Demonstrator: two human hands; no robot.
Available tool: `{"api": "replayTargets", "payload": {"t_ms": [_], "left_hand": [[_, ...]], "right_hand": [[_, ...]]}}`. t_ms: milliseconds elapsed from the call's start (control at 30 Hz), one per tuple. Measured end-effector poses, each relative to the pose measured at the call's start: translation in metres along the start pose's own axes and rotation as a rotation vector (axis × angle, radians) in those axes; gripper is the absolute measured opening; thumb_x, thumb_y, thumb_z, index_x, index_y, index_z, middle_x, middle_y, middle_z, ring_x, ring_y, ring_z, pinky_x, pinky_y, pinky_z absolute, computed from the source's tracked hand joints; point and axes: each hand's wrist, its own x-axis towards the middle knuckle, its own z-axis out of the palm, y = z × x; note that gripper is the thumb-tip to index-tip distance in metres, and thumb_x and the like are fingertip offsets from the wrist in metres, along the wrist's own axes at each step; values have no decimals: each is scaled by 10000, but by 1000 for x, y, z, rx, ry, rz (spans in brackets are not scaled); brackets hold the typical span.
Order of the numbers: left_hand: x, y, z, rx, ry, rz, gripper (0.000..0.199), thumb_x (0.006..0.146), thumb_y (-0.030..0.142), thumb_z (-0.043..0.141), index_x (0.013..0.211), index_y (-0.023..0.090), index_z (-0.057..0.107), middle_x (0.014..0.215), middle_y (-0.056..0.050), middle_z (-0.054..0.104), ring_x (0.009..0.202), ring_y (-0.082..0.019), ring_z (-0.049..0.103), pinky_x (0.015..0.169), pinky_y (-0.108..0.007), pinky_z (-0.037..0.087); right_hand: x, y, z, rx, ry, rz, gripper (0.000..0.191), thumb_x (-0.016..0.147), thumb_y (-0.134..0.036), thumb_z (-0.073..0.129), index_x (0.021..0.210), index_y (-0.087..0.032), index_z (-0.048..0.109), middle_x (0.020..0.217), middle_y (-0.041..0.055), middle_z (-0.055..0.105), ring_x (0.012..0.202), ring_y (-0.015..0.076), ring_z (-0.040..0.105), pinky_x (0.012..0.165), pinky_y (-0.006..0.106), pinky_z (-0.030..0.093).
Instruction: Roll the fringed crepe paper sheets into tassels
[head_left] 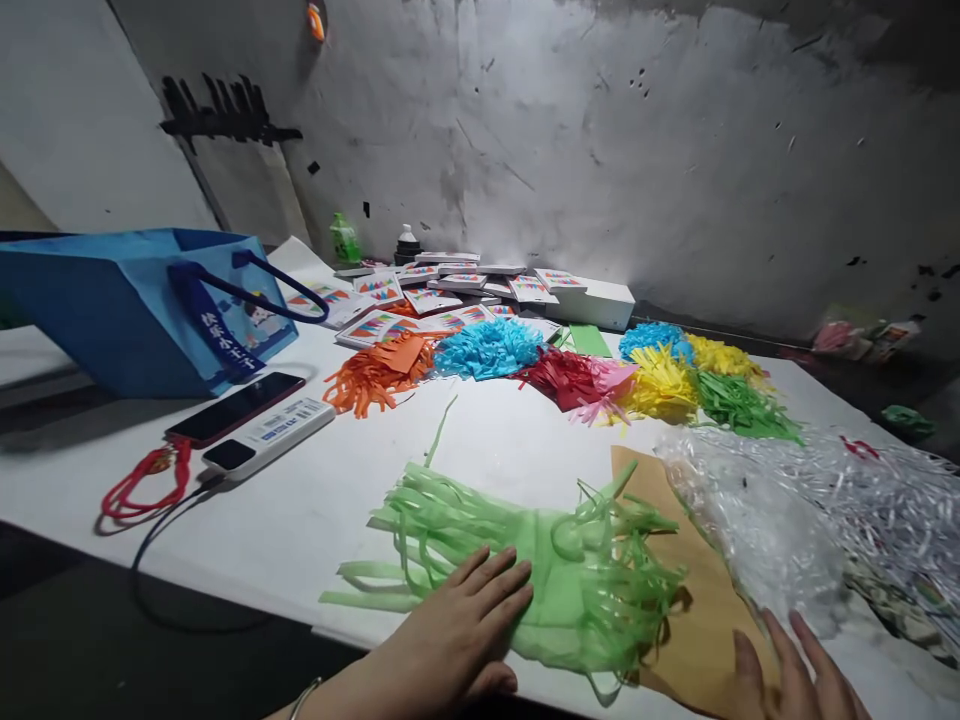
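Light green fringed tissue (551,570) lies spread near the front edge of the white table, its cut strips fanning out left and right. My left hand (465,635) rests flat on its left part, fingers stretched out. At the lower right, my right hand (799,670) has its fingers apart over the edge of a brown paper sheet (697,620), partly cut off by the frame. The tissue's right fringe overlaps that brown sheet. Clear plastic wrap (765,520) sits just beyond my right hand.
Fringed bundles in orange (382,370), blue (491,347), red (562,377), yellow (664,383) and green (746,403) cross the table. Flat printed packs (450,280) are piled behind. On the left are a blue bag (142,310), a phone (238,408) and a white device (274,438) with a cable.
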Motion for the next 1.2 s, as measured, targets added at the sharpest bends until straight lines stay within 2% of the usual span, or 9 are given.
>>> {"api": "replayTargets", "payload": {"t_ms": [133,267,367,500,633,933,1033,1100,1200], "left_hand": [[2,3,4,22,-13,-51,649,898,373,719,1488,299,458,1530,-82,459,1446,-360,343,1218,-520,119],[0,3,5,94,41,-11,661,876,299,745,1476,306,468,1437,-84,576,1355,-359,473,1177,-503,235],[-1,7,5,195,117,21,664,798,232,802,1405,272,536,1258,-101,698,1167,-362,608,1059,-470,358],[7,12,4,310,179,109,329,871,66,610,1134,256,663,995,-64,759,893,-268,671,873,-381,400],[15,9,3,348,184,127,216,883,57,576,984,228,663,813,-39,732,739,-225,642,752,-336,375],[13,6,1,278,178,95,284,843,1,552,972,229,664,782,-32,721,738,-225,630,723,-324,365],[13,2,5,262,170,79,248,859,34,561,971,220,679,777,-50,719,737,-235,622,732,-331,370],[13,-1,6,207,188,66,214,893,89,572,990,229,701,774,-56,719,739,-239,620,745,-335,379],[9,-3,7,127,210,70,217,945,148,548,1042,245,717,811,-69,738,764,-245,636,771,-341,392]], "right_hand": [[32,-68,1,410,-238,-495,391,943,-184,476,1315,-140,586,1261,127,671,1162,290,634,937,412,532],[43,-115,17,574,-245,-484,386,945,-26,323,1058,-116,681,1026,76,756,996,199,697,1095,368,407],[37,-111,19,647,-256,-513,354,965,-26,346,1007,-129,682,947,51,757,935,181,697,1138,375,349],[31,-104,12,586,-326,-525,352,997,-51,338,1020,-161,671,1092,47,740,1059,206,665,1035,370,422],[40,-105,15,562,-417,-386,404,1068,-426,328,1112,-203,662,1081,17,743,924,228,680,841,394,471],[66,-27,29,-146,-226,56,522,1034,-486,307,1005,-137,694,986,202,730,747,379,653,560,493,436],[77,-62,13,267,-176,-197,378,1020,-365,450,1202,-80,618,1107,181,718,971,325,671,791,461,539],[77,-94,8,532,-303,-471,403,1031,-365,407,1261,-94,597,1213,123,697,1117,261,649,900,364,540],[61,-119,13,631,-261,-533,389,1035,-142,282,1116,-134,663,1061,53,757,998,195,703,941,314,508]]}}
